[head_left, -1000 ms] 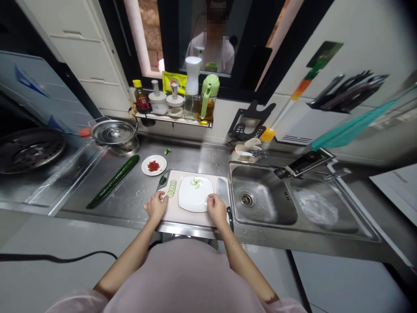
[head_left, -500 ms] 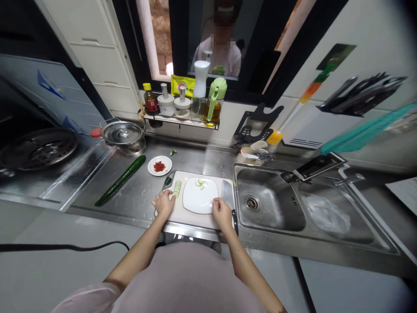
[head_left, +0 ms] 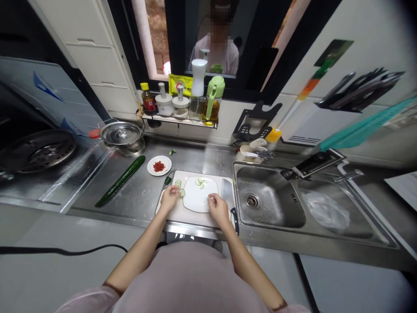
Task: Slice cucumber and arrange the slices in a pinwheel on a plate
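Note:
My left hand (head_left: 170, 198) pinches a round cucumber slice (head_left: 182, 192) between thumb and fingers, just left of the white plate's rim. Other cucumber slices (head_left: 178, 183) lie overlapped on the cutting board (head_left: 176, 214) behind that hand. On the white plate (head_left: 195, 202), several slices (head_left: 200, 182) form a small fan near the far edge. Over the plate's right side is my right hand (head_left: 219, 209), its fingers curled in and nothing visible in them. A knife (head_left: 227, 190) lies along the board's right side. The cucumber end piece (head_left: 167, 180) sits at the board's far left corner.
A whole cucumber (head_left: 120, 181) lies on the steel counter at left, beside a small plate (head_left: 159, 173) of chopped red pieces. A lidded pot (head_left: 133, 148) stands behind. The sink (head_left: 272, 217) is at right. A rack (head_left: 195, 121) carries bottles and jars.
My left hand has lifted from the slice row and moved slightly right and away, now with one slice in its fingers. My right hand has shifted left, further over the plate.

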`<action>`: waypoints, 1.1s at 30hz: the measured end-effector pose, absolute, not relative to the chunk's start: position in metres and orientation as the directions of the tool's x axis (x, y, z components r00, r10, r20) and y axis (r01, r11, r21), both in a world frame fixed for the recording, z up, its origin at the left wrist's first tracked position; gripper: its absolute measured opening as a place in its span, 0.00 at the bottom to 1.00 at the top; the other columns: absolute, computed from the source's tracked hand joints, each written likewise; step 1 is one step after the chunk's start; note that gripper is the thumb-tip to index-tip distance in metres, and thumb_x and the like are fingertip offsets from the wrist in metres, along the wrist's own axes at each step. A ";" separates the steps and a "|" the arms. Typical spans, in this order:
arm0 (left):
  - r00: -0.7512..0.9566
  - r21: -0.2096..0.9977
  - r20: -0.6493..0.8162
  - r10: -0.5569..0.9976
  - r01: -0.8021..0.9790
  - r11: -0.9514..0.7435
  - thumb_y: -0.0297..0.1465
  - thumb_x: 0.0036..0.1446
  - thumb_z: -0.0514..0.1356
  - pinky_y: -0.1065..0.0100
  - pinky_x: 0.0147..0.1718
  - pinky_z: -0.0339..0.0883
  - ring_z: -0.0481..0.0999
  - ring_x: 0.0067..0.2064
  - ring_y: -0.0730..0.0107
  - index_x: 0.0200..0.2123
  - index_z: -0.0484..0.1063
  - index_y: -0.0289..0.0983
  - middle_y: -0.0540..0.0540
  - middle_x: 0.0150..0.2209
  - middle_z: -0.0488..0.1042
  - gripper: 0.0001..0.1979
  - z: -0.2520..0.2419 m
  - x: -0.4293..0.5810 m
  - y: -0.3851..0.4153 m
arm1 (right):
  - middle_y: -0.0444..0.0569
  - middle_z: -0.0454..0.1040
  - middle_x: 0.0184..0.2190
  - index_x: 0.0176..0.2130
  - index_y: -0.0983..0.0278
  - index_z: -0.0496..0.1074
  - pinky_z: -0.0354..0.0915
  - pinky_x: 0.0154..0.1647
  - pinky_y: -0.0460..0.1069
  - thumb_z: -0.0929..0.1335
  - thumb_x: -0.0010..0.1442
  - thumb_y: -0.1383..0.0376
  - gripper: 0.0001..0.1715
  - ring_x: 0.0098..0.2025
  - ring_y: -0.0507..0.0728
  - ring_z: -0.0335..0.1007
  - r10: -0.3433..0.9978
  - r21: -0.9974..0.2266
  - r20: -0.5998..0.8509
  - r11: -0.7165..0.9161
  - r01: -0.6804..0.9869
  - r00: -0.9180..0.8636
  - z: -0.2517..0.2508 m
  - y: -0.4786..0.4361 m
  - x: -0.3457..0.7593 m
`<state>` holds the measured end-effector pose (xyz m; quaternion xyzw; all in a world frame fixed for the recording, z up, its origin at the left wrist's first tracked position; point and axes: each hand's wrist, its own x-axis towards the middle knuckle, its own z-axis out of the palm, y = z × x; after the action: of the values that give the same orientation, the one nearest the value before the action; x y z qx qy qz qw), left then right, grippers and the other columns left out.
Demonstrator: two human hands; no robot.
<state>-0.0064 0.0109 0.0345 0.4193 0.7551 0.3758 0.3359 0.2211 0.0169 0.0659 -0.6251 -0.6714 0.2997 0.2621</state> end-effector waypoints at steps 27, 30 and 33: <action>-0.093 0.935 -0.319 0.943 -0.194 0.297 0.46 0.45 0.65 0.72 0.27 0.54 0.67 0.26 0.75 0.43 0.73 0.34 0.47 0.25 0.76 0.26 0.135 0.037 0.005 | 0.49 0.74 0.35 0.35 0.61 0.73 0.63 0.41 0.51 0.65 0.63 0.59 0.10 0.43 0.57 0.67 0.852 -0.787 0.402 0.508 0.349 -0.335 0.119 0.036 0.201; -0.086 0.925 -0.334 0.939 -0.220 0.310 0.44 0.44 0.66 0.71 0.27 0.54 0.70 0.28 0.73 0.43 0.73 0.34 0.46 0.27 0.77 0.25 0.138 0.040 0.008 | 0.49 0.74 0.36 0.36 0.60 0.74 0.62 0.45 0.52 0.65 0.63 0.60 0.09 0.44 0.58 0.67 0.826 -0.748 0.443 0.554 0.365 -0.348 0.120 0.038 0.201; -0.097 0.921 -0.341 0.935 -0.231 0.312 0.41 0.43 0.67 0.71 0.28 0.54 0.70 0.29 0.73 0.43 0.74 0.35 0.47 0.27 0.77 0.24 0.139 0.041 0.014 | 0.49 0.74 0.36 0.38 0.60 0.74 0.61 0.47 0.53 0.65 0.64 0.60 0.09 0.44 0.58 0.67 0.805 -0.712 0.461 0.586 0.386 -0.372 0.122 0.040 0.201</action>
<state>0.0406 0.0137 0.1392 0.3180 0.5532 0.4927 0.5917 0.2014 0.0399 0.1215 -0.3776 -0.7887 0.2534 0.4137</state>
